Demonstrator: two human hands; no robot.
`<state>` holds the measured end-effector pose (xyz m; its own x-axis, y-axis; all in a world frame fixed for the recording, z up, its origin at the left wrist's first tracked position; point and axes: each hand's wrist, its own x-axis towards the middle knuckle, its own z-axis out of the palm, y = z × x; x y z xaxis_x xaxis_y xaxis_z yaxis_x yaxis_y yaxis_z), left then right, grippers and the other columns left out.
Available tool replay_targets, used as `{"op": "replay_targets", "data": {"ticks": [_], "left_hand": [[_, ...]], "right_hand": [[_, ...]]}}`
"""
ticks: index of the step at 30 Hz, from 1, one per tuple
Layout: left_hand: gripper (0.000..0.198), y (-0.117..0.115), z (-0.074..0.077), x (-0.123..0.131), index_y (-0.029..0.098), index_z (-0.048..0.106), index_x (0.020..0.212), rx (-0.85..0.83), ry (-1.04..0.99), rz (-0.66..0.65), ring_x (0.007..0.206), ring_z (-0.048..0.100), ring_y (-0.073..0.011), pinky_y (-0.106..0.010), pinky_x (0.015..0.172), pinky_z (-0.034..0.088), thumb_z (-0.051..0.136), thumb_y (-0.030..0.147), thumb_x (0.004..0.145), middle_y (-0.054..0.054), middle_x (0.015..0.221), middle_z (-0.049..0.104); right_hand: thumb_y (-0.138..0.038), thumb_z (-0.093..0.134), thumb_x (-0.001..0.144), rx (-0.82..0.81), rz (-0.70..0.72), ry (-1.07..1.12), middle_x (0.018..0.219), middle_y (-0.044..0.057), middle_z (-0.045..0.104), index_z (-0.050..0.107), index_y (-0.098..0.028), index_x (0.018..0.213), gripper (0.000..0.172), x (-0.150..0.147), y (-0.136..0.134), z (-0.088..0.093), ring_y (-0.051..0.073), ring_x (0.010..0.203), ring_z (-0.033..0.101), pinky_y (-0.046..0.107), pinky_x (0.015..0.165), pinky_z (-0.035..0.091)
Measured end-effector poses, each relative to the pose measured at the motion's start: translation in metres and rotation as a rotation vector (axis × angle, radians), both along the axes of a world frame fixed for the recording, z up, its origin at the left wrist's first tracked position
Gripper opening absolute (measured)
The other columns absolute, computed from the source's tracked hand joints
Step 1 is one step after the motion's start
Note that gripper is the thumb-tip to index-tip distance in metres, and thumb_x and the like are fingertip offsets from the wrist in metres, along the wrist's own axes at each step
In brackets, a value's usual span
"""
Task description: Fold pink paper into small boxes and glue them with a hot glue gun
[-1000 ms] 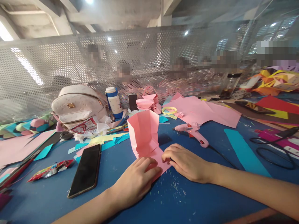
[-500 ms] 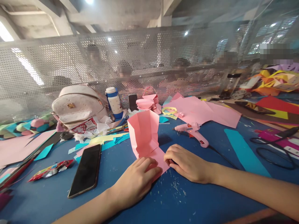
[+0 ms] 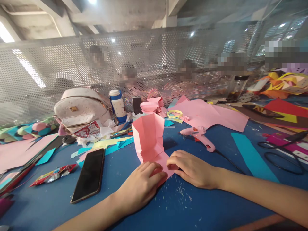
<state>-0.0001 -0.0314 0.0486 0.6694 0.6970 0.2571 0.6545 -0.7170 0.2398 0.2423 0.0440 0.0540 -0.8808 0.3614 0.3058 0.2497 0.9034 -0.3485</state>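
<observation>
My left grip [image 3: 143,184] half-curled on pink paper [image 3: 150,136], my right grip [image 3: 192,168] loosely bent at its right edge, pinch hidden.

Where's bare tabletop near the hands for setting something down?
The blue tabletop is bare, save tiny scraps, between the forearms; another patch lies between the nearer phone and left hand. A third lies between the glue gun and cyan strip, bordered by the gun's cord. Along the mesh panel it's crowded, from backpack to pink sheets.
</observation>
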Motion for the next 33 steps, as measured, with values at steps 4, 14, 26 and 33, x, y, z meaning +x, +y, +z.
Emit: {"op": "replay_targets", "data": {"ticks": [4, 14, 26, 33], "left_hand": [[0.030, 0.000, 0.000, 0.000, 0.021, 0.054, 0.127, 0.003, 0.007, 0.003, 0.103, 0.058, -0.0213, -0.037, 0.088, 0.052, 0.039, 0.018, 0.101, -0.009, 0.119, 0.059], [0.029, 0.000, -0.001, 0.001, 0.022, 0.055, 0.125, 0.032, -0.023, -0.002, 0.104, 0.059, -0.0209, -0.036, 0.088, 0.053, 0.041, 0.017, 0.100, -0.009, 0.118, 0.059], [0.030, -0.002, 0.000, 0.001, 0.021, 0.053, 0.126, -0.004, 0.010, 0.007, 0.106, 0.057, -0.0225, -0.038, 0.090, 0.052, 0.036, 0.018, 0.102, -0.010, 0.121, 0.058], [0.031, -0.001, 0.000, 0.001, 0.022, 0.053, 0.127, -0.007, 0.002, 0.002, 0.107, 0.057, -0.0226, -0.038, 0.090, 0.052, 0.037, 0.018, 0.101, -0.010, 0.121, 0.058]], "right_hand": [[-0.010, 0.042, 0.095, 0.009, -0.030, 0.028, 0.095, 0.006, 0.058, 0.051, -0.019, 0.105, 0.016, 0.000, 0.000, 0.002, 0.020, 0.086, 0.049, 0.036, 0.080, 0.042], [-0.013, 0.039, 0.097, 0.033, -0.061, 0.083, 0.094, 0.006, 0.061, 0.053, -0.019, 0.108, 0.018, 0.000, 0.001, 0.001, 0.019, 0.086, 0.051, 0.036, 0.081, 0.043], [-0.013, 0.039, 0.098, 0.019, -0.071, 0.113, 0.098, 0.005, 0.064, 0.055, -0.019, 0.109, 0.020, 0.007, 0.003, 0.000, 0.019, 0.091, 0.053, 0.034, 0.084, 0.042], [-0.011, 0.037, 0.097, 0.168, -0.029, 0.208, 0.080, 0.003, 0.065, 0.057, -0.018, 0.101, 0.021, 0.010, 0.002, 0.002, 0.017, 0.072, 0.051, 0.031, 0.071, 0.042]]}}
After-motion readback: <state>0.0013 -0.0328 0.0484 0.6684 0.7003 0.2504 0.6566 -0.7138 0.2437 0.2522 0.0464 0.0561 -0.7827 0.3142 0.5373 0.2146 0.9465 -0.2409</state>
